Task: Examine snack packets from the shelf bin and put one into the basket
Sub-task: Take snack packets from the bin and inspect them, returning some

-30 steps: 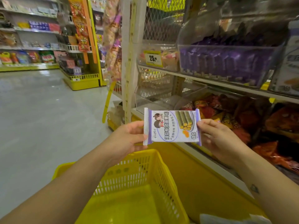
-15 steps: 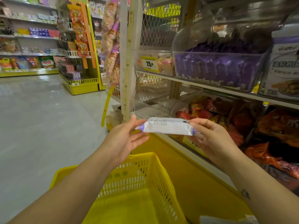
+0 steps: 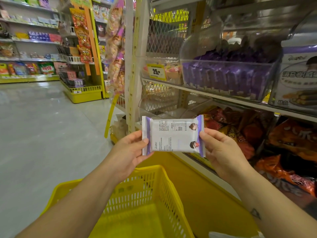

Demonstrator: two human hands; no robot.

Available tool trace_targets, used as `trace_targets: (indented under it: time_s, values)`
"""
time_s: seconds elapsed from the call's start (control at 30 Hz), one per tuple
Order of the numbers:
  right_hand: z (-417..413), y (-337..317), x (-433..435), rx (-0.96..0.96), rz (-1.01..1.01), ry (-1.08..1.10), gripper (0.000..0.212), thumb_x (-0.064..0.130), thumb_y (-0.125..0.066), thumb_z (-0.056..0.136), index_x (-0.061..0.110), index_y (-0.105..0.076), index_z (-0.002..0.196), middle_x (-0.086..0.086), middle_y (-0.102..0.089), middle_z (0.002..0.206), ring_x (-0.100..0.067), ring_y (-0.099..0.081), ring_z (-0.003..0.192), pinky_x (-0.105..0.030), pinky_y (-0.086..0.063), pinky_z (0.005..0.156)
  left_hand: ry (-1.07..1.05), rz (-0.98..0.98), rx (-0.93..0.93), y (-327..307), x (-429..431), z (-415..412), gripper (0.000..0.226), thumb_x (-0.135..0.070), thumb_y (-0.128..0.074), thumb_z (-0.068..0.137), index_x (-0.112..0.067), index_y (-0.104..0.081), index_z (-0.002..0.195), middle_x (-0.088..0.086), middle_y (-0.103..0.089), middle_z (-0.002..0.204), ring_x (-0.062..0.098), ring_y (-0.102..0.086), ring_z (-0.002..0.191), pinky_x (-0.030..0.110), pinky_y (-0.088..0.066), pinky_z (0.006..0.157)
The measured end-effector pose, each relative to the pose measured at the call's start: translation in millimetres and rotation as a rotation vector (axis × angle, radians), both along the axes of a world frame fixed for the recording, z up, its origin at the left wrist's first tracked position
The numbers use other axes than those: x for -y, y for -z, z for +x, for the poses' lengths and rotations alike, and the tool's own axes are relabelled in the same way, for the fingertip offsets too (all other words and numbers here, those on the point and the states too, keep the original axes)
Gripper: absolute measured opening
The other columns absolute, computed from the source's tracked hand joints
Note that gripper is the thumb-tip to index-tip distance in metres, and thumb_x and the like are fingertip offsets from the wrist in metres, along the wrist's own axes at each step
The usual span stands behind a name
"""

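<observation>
A white and purple snack packet [image 3: 173, 135] is held flat in front of me, its printed back side facing me. My left hand [image 3: 129, 152] pinches its left end and my right hand [image 3: 221, 152] pinches its right end. Below the hands hangs a yellow plastic basket [image 3: 164, 184], seen from above with its slotted wall facing me. On the upper right shelf a clear shelf bin [image 3: 228, 79] is packed with several purple packets of the same kind.
A lower shelf [image 3: 257, 103] at right holds orange and red snack bags [image 3: 291, 140]. A yellow price tag [image 3: 156, 72] hangs on a smaller bin. A white shelf upright [image 3: 131, 66] stands ahead. Grey aisle floor [image 3: 42, 134] spreads to the left, with more shelving beyond.
The packet has been turned over between both hands: a second ago its picture front faced me, then its edge, now its printed back. The hands have stayed above the basket.
</observation>
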State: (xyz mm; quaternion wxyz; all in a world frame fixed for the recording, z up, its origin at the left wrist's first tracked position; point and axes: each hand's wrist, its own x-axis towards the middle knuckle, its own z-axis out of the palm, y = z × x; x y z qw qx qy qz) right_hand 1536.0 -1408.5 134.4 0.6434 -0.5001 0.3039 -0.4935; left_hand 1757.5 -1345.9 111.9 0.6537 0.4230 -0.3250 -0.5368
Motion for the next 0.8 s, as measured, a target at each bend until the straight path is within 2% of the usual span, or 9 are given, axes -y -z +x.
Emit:
trace_targets:
  time_s: [0.13, 0.23, 0.33, 0.47, 0.53, 0.63, 0.7, 0.8]
  values:
    - [-5, 5, 6, -0.041, 0.041, 0.000, 0.019, 0.018, -0.053, 0.096, 0.016, -0.072, 0.095, -0.003, -0.076, 0.094, -0.009, -0.071, 0.077, -0.024, -0.053, 0.065, 0.047, -0.007, 0.030, -5, -4, 0, 0.027, -0.007, -0.058, 0.091, -0.014, -0.062, 0.117, 0.007, -0.074, 0.107, 0.019, -0.072, 0.097, 0.027, -0.059, 0.067]
    - [-5, 8, 11, 0.012, 0.138, 0.038, 0.019, 0.015, -0.051, 0.098, 0.014, -0.068, 0.092, 0.000, -0.076, 0.079, -0.007, -0.069, 0.062, -0.022, -0.053, 0.056, 0.097, -0.038, 0.069, -11, -5, -4, 0.026, -0.015, -0.066, 0.078, -0.016, -0.071, 0.103, 0.008, -0.075, 0.105, 0.018, -0.072, 0.093, 0.025, -0.058, 0.067]
    - [-4, 11, 13, 0.019, 0.196, 0.042, 0.019, 0.016, -0.048, 0.099, 0.013, -0.066, 0.097, -0.001, -0.076, 0.082, -0.007, -0.069, 0.063, -0.023, -0.050, 0.056, 0.159, -0.077, 0.104, -17, -7, -9, 0.021, -0.019, -0.069, 0.072, -0.020, -0.078, 0.090, 0.008, -0.075, 0.104, 0.017, -0.073, 0.090, 0.024, -0.057, 0.067]
    - [-5, 7, 11, -0.001, 0.182, 0.008, 0.020, 0.015, -0.047, 0.099, 0.010, -0.066, 0.100, -0.003, -0.075, 0.083, -0.010, -0.068, 0.062, -0.023, -0.053, 0.050, 0.151, -0.114, 0.096, -22, -7, -11, 0.032, -0.019, -0.066, 0.073, -0.016, -0.071, 0.105, 0.007, -0.074, 0.105, 0.015, -0.072, 0.087, 0.024, -0.057, 0.066]
    - [-7, 5, 10, -0.053, 0.122, -0.047, 0.020, 0.018, -0.050, 0.097, 0.007, -0.065, 0.105, -0.010, -0.073, 0.092, -0.015, -0.068, 0.066, -0.027, -0.056, 0.059, 0.090, -0.101, 0.093, -25, -7, -6, 0.030, -0.017, -0.063, 0.080, -0.015, -0.067, 0.110, 0.006, -0.075, 0.103, 0.014, -0.072, 0.084, 0.025, -0.057, 0.064]
    - [-10, 3, 6, -0.153, -0.032, -0.175, 0.039, 0.033, -0.057, 0.091, 0.007, -0.064, 0.119, -0.018, -0.069, 0.112, -0.027, -0.066, 0.087, -0.036, -0.056, 0.080, -0.013, -0.067, 0.125, -26, -5, 3, 0.020, -0.011, -0.055, 0.094, -0.018, -0.065, 0.110, 0.003, -0.075, 0.098, 0.012, -0.072, 0.083, 0.027, -0.056, 0.066]
    - [-8, 2, -1, -0.260, -0.110, -0.272, 0.042, 0.043, -0.065, 0.083, 0.016, -0.069, 0.116, -0.015, -0.071, 0.110, -0.029, -0.064, 0.094, -0.040, -0.050, 0.089, -0.069, -0.053, 0.173, -25, -4, 6, 0.018, -0.011, -0.052, 0.097, -0.019, -0.065, 0.107, -0.001, -0.076, 0.091, 0.009, -0.072, 0.079, 0.026, -0.055, 0.063]
    - [-2, 1, -10, -0.451, -0.171, -0.324, 0.045, 0.043, -0.070, 0.071, 0.015, -0.073, 0.107, -0.013, -0.072, 0.105, -0.042, -0.063, 0.102, -0.053, -0.045, 0.095, -0.148, -0.051, 0.262, -22, -1, 3, 0.018, -0.012, -0.051, 0.099, -0.021, -0.066, 0.101, -0.002, -0.074, 0.083, 0.006, -0.070, 0.072, 0.027, -0.055, 0.061]
